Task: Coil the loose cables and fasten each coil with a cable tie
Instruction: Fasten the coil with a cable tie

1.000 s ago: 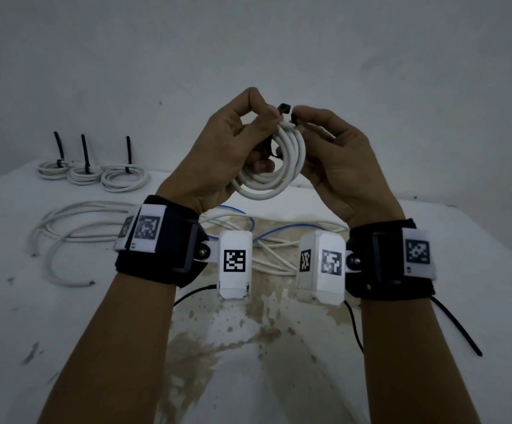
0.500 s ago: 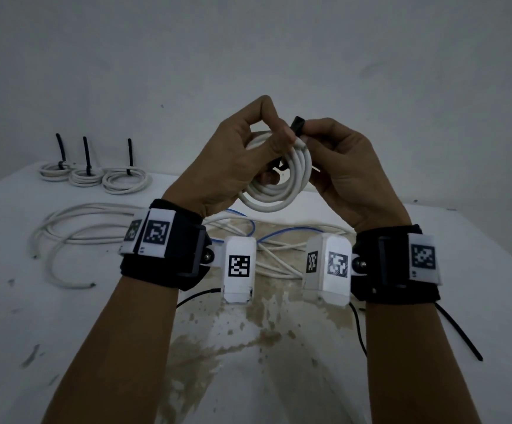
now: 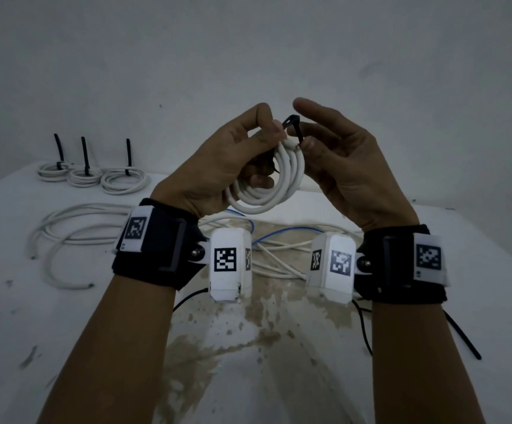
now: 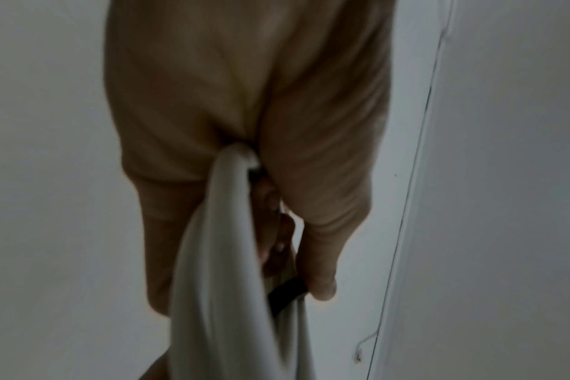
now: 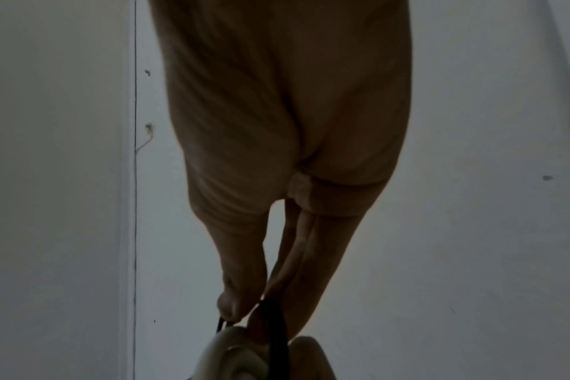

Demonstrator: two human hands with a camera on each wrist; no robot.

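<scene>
Left hand (image 3: 218,166) curled round white cable coil (image 3: 279,185), gripping it above stained white table (image 3: 478,255). Right hand (image 3: 346,166) pinching black cable tie (image 3: 296,128) at coil's top, index finger extended. Loose white cables (image 3: 74,231) lying on table below. Three tied coils (image 3: 92,177) at far left edge, tie tails upright.

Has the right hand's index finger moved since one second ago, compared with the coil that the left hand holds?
Yes. The right hand has lifted its index finger up and away from the black cable tie on the white coil; its thumb stays at the tie.
</scene>
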